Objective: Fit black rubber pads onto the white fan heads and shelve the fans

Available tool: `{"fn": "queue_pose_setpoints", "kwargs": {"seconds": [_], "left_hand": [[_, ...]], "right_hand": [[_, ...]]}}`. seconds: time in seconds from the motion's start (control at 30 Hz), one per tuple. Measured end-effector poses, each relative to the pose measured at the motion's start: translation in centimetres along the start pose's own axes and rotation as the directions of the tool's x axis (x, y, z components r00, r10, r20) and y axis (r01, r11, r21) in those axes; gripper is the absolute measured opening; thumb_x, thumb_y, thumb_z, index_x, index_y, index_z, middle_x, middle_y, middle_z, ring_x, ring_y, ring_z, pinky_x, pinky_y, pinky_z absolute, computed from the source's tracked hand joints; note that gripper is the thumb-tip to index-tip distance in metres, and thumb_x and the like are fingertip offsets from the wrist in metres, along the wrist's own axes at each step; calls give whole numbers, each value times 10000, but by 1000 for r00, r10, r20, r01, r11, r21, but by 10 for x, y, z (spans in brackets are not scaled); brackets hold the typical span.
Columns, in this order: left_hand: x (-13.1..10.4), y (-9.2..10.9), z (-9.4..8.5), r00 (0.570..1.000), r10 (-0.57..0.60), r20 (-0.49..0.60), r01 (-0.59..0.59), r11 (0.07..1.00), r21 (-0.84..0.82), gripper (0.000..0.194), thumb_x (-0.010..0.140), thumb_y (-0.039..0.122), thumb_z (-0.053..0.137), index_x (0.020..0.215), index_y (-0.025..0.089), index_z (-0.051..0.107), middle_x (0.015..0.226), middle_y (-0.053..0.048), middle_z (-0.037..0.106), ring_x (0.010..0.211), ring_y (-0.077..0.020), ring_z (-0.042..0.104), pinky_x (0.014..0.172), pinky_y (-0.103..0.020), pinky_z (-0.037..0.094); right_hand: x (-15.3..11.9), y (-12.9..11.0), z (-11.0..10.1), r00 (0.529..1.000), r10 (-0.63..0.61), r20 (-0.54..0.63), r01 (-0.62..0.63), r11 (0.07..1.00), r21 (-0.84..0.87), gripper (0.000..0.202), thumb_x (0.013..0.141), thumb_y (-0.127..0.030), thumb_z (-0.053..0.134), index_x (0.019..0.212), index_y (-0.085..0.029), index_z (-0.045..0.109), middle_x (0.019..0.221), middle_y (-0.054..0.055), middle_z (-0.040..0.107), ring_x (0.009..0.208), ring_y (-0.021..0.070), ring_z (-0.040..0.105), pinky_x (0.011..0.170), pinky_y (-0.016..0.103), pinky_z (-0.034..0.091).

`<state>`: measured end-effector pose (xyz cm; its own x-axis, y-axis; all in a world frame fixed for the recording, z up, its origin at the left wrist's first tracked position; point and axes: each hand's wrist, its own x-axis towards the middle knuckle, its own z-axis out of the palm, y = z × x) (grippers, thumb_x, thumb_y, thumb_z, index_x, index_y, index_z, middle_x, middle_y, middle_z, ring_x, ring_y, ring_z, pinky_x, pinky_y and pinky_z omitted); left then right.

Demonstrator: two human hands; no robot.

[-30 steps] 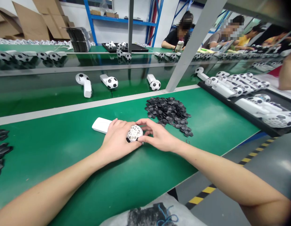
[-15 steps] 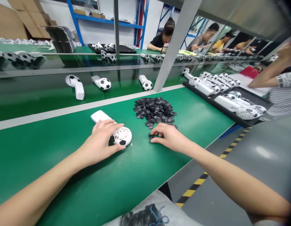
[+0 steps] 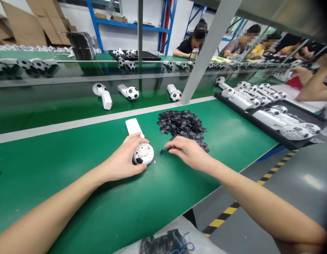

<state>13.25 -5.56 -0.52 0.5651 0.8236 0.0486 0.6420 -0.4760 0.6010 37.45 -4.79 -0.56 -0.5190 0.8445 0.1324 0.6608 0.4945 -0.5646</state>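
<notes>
My left hand (image 3: 126,158) is wrapped round the ball-shaped head of a white handheld fan (image 3: 144,153) patterned like a football. Black patches show on the lower part of its openwork face. The fan's handle (image 3: 133,126) lies away from me on the green table. My right hand (image 3: 188,151) is pinched at the near edge of a pile of small black plastic pieces (image 3: 179,121). A dark bit shows between its fingertips, partly hidden. One separate black piece (image 3: 161,151) is just left of those fingertips, between them and the fan.
A black tray (image 3: 292,144) of football fans stands at the right. Several fans, one of them a fan (image 3: 132,93) with black patches, lie on the dark green belt behind a pale rail. A grey slanted post (image 3: 205,60) rises beyond the pile. Co-workers sit across and to the right.
The fan has turned, its handle now pointing more directly away from me. My right hand stays near the pile, and a black piece now shows apart from its fingertips. The whole view has shifted slightly.
</notes>
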Motion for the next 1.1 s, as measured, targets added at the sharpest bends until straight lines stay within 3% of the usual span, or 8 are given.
{"fn": "queue_pose_setpoints", "kwargs": {"seconds": [0.1, 0.27, 0.4, 0.57, 0.73, 0.93, 1.03, 1.1], "left_hand": [[-1, -2, -2, 999, 34, 32, -34, 999, -8, 522, 644, 173, 546, 1147, 213, 412, 1292, -90, 394, 1321, -266, 157, 1041, -452, 260], [-3, -1, -2, 997, 59, 53, -59, 998, -7, 533, 624, 123, 515, 1141, 208, 416, 1319, -99, 375, 1319, -281, 172, 1025, -452, 280], [-2, 0, 3, 999, 47, 24, -46, 999, -22, 480, 658, 217, 567, 1116, 211, 423, 1290, -105, 402, 1322, -289, 158, 1018, -482, 277], [-1, 1, 7, 1000, 30, -8, -30, 999, -43, 486, 678, 364, 625, 1095, 214, 425, 1272, -101, 416, 1322, -263, 164, 1033, -459, 268], [0, 1, 9, 999, 16, -33, -19, 997, -73, 449, 711, 359, 602, 1093, 204, 423, 1269, -103, 417, 1319, -255, 171, 1036, -449, 261], [1, 4, 11, 998, -23, -62, 16, 994, -111, 380, 705, 246, 574, 1055, 196, 435, 1268, -110, 382, 1289, -252, 226, 1017, -444, 280], [1, 3, 9, 998, -19, -58, 11, 992, -126, 366, 698, 232, 571, 1040, 207, 441, 1238, -92, 388, 1254, -243, 267, 1017, -432, 279], [1, 1, 6, 999, 4, -45, -10, 992, -124, 380, 694, 230, 568, 1050, 217, 436, 1211, -77, 394, 1231, -238, 283, 1017, -425, 278]], "right_hand": [[4, -10, 2, 999, -38, 19, 38, 999, 21, 149, 840, -143, 471, 880, -193, 605, 871, 35, 592, 827, 144, 555, 767, 292, 440], [8, -29, 6, 987, 18, 160, -55, 971, 232, 80, 838, -143, 467, 849, -183, 536, 774, -4, 622, 696, 111, 570, 649, 241, 455], [10, -36, 13, 995, -57, 80, 32, 958, 286, 28, 801, -185, 556, 777, -185, 572, 793, -1, 602, 713, 114, 541, 682, 255, 449], [11, -37, 22, 996, -5, 93, -39, 882, 470, 23, 793, -185, 561, 786, -184, 584, 775, -10, 592, 710, 113, 540, 683, 253, 449], [19, -35, 27, 999, -6, 49, -18, 879, 477, 53, 733, -168, 631, 694, -167, 596, 738, -16, 522, 649, 92, 486, 629, 233, 412], [34, -32, 31, 991, 59, 123, -116, 839, 532, 194, 650, -189, 699, 606, -151, 514, 629, -50, 467, 556, 69, 410, 522, 196, 350], [37, -25, 27, 980, 50, 192, -147, 832, 534, 180, 701, -252, 661, 664, -155, 514, 602, -51, 470, 549, 74, 409, 521, 200, 353], [36, -17, 23, 985, 57, 161, -125, 887, 446, 138, 749, -267, 615, 717, -158, 537, 653, -33, 501, 577, 82, 438, 561, 216, 378]]}}
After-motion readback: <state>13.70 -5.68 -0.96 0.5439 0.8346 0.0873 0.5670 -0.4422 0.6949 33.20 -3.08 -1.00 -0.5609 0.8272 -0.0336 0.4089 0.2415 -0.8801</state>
